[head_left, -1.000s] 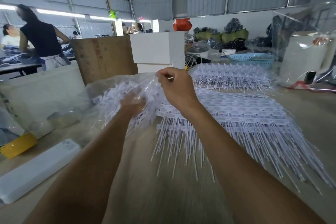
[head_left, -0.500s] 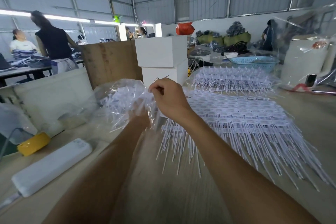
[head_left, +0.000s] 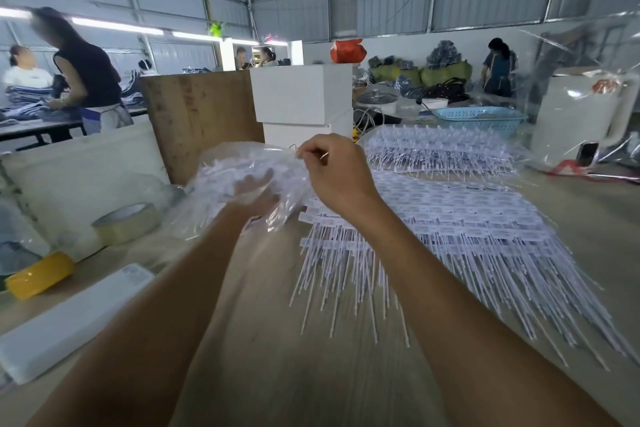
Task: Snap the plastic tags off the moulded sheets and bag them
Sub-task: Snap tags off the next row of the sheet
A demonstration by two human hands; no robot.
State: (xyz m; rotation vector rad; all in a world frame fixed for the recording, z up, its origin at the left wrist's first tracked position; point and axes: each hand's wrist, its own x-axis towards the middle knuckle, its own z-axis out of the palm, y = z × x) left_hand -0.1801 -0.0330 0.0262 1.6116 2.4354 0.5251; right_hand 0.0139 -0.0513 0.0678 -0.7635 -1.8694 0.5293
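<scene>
Nearest the camera, along the left edge of the pale wooden desk [head_left: 284, 367], a long flat white plastic box [head_left: 74, 319] is laid, with a yellow roll of tape [head_left: 40, 274] just beyond it and a clear, beige-tinted roll of packing tape [head_left: 126, 222] further in. Towards the right side of the desk, moulded sheets of white plastic tags with long thin tails [head_left: 450, 239] are spread in overlapping layers, the tails pointing at the near edge.

Above the middle of the desk, a clear crumpled plastic bag [head_left: 242, 177] is held up by both hands. The left hand [head_left: 254, 189] is seen through the film, inside or behind the bag, with loose white tags around it; whether its fingers are curled on anything cannot be told. The right hand [head_left: 334, 172] is closed in a pinch on the upper edge of the bag, thumb against fingertips.

Beyond the hands, a second batch of white tag sheets [head_left: 440, 152] is piled towards the far edge. Behind it a light blue perforated plastic basket [head_left: 479, 116] is set, and two stacked white boxes [head_left: 301, 104] stand beside an upright brown wooden board [head_left: 199, 118]. At the far right, a white appliance wrapped in clear film [head_left: 585, 114] is placed. People at other tables are seen in the background.
</scene>
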